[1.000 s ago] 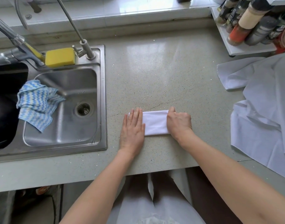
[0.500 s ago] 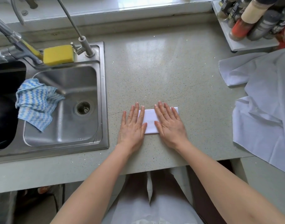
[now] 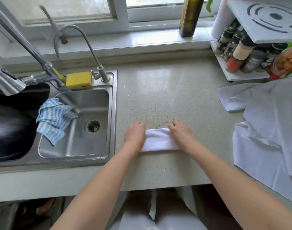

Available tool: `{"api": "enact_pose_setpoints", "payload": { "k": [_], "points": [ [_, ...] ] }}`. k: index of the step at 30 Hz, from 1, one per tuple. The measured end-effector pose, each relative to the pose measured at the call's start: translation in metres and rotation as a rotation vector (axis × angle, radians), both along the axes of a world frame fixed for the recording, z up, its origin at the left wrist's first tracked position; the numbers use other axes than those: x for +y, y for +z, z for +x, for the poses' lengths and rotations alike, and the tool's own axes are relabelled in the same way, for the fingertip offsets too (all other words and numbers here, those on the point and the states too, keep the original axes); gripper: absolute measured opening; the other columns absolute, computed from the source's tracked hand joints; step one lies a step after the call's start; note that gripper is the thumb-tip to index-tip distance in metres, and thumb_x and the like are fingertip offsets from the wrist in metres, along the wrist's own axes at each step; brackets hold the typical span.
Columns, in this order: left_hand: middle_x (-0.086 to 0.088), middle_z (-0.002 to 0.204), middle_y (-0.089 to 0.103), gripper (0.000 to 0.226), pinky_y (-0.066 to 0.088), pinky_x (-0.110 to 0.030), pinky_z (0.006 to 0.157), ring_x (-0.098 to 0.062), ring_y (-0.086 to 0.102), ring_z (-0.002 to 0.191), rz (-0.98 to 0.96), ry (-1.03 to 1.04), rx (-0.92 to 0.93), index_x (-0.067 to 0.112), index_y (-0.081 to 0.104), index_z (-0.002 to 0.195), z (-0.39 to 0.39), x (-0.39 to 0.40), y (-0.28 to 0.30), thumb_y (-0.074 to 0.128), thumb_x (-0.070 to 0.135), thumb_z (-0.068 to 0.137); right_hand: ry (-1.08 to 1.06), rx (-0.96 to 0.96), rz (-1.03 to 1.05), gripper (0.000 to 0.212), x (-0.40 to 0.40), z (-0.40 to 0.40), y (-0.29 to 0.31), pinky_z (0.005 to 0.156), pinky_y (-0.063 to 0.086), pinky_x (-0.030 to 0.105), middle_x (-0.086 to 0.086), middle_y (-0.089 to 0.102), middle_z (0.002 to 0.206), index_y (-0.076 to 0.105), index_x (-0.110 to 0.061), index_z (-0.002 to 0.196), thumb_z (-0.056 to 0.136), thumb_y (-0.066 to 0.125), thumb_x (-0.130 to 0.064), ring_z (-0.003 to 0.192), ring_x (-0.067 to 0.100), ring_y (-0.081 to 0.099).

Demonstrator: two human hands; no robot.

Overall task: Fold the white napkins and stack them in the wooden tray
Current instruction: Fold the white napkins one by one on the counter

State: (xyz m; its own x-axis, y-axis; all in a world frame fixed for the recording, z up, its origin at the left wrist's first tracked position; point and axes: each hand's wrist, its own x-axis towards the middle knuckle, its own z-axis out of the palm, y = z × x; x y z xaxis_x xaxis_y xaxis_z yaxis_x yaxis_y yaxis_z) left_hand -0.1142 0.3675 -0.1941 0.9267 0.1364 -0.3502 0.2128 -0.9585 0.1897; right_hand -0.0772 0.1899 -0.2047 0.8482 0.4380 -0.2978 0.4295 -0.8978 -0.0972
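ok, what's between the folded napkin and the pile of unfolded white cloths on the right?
Head view: only bare speckled countertop between the folded napkin and the white cloth pile.

One head-worn wide-angle view looks forward and steeply down onto the tabletop [image 3: 166, 90] from close above, both forearms running up from the bottom edge. The curled fingers [image 3: 176, 124] sit just below frame centre. Left of them lies the sink [image 3: 75, 146]; beyond them, at the top, the window sill [image 3: 142, 40]; to their right a spice rack [image 3: 238, 77]. Straight lines bow toward the edges.
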Motion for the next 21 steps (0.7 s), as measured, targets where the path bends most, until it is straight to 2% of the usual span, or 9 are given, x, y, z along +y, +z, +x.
{"api": "enact_pose_setpoints", "payload": {
  "k": [4, 6, 8, 10, 12, 16, 18, 20, 21],
  "points": [
    [-0.014, 0.112, 0.063, 0.02, 0.049, -0.039, 0.087, -0.031, 0.059, 0.104, -0.07, 0.234, 0.197, 0.006, 0.061, 0.11, 0.009, -0.001, 0.003, 0.055, 0.013, 0.092, 0.064, 0.168, -0.032, 0.029, 0.0, 0.023, 0.006, 0.082, 0.043, 0.037, 0.018, 0.053, 0.118, 0.045, -0.006, 0.119, 0.094, 0.034, 0.002, 0.111, 0.032, 0.051],
    [-0.017, 0.109, 0.065, 0.02, 0.051, -0.038, 0.085, -0.031, 0.062, 0.103, -0.093, 0.284, 0.242, 0.002, 0.065, 0.104, 0.005, -0.002, 0.004, 0.058, 0.014, 0.09, 0.105, 0.251, -0.084, 0.021, 0.003, 0.032, 0.008, 0.08, 0.042, 0.035, 0.016, 0.055, 0.119, 0.047, -0.008, 0.108, 0.093, 0.036, 0.001, 0.11, 0.031, 0.053],
    [-0.018, 0.101, 0.066, 0.015, 0.052, -0.039, 0.079, -0.031, 0.063, 0.096, -0.16, 0.33, 0.221, 0.003, 0.067, 0.094, -0.005, -0.003, 0.006, 0.061, 0.014, 0.086, 0.165, 0.277, -0.112, 0.014, 0.004, 0.037, 0.01, 0.069, 0.038, 0.03, 0.012, 0.056, 0.103, 0.045, -0.012, 0.084, 0.09, 0.039, 0.0, 0.097, 0.029, 0.054],
    [-0.012, 0.087, 0.061, 0.006, 0.042, -0.033, 0.063, -0.026, 0.057, 0.081, -0.264, 0.413, 0.126, 0.014, 0.059, 0.081, -0.026, 0.001, 0.011, 0.063, 0.017, 0.084, 0.22, 0.238, -0.118, 0.027, 0.004, 0.033, 0.015, 0.058, 0.032, 0.027, 0.007, 0.049, 0.084, 0.031, -0.016, 0.066, 0.087, 0.043, -0.003, 0.082, 0.026, 0.049],
    [0.0, 0.08, 0.054, 0.019, 0.033, -0.028, 0.057, -0.019, 0.05, 0.076, -0.332, 0.568, -0.015, 0.019, 0.049, 0.074, -0.053, 0.012, 0.021, 0.066, 0.019, 0.082, 0.292, 0.191, -0.062, 0.031, 0.011, 0.019, 0.022, 0.053, 0.026, 0.03, 0.011, 0.053, 0.083, 0.026, -0.018, 0.063, 0.086, 0.045, -0.009, 0.076, 0.025, 0.045],
    [-0.006, 0.071, 0.053, 0.015, 0.051, -0.022, 0.048, -0.023, 0.057, 0.07, -0.656, 0.964, -0.274, 0.01, 0.057, 0.073, -0.122, 0.045, 0.044, 0.067, 0.004, 0.083, 0.396, 0.28, 0.189, 0.014, 0.059, -0.024, 0.047, 0.059, 0.033, 0.032, 0.018, 0.064, 0.09, 0.04, -0.017, 0.075, 0.084, 0.049, -0.01, 0.081, 0.035, 0.057],
    [-0.01, 0.074, 0.049, 0.003, 0.059, -0.026, 0.06, -0.023, 0.056, 0.075, -0.76, 1.091, -0.398, -0.002, 0.061, 0.083, -0.17, 0.066, 0.053, 0.062, -0.003, 0.086, 0.421, 0.36, 0.284, 0.016, 0.096, -0.054, 0.065, 0.056, 0.043, 0.034, 0.019, 0.063, 0.082, 0.043, -0.015, 0.072, 0.081, 0.05, -0.005, 0.076, 0.036, 0.061],
    [-0.01, 0.074, 0.049, 0.005, 0.06, -0.031, 0.069, -0.021, 0.056, 0.075, -0.732, 1.158, -0.513, -0.003, 0.063, 0.084, -0.224, 0.086, 0.061, 0.06, -0.001, 0.088, 0.444, 0.421, 0.356, 0.025, 0.132, -0.089, 0.08, 0.048, 0.047, 0.031, 0.013, 0.059, 0.072, 0.041, -0.016, 0.064, 0.081, 0.054, -0.003, 0.062, 0.032, 0.063],
    [-0.01, 0.073, 0.048, 0.009, 0.06, -0.03, 0.068, -0.02, 0.056, 0.073, -0.69, 1.201, -0.552, -0.001, 0.063, 0.082, -0.254, 0.094, 0.065, 0.061, 0.004, 0.089, 0.471, 0.452, 0.387, 0.03, 0.149, -0.109, 0.086, 0.043, 0.047, 0.027, 0.009, 0.055, 0.07, 0.04, -0.018, 0.062, 0.083, 0.057, -0.002, 0.056, 0.028, 0.062]
  ]
}}
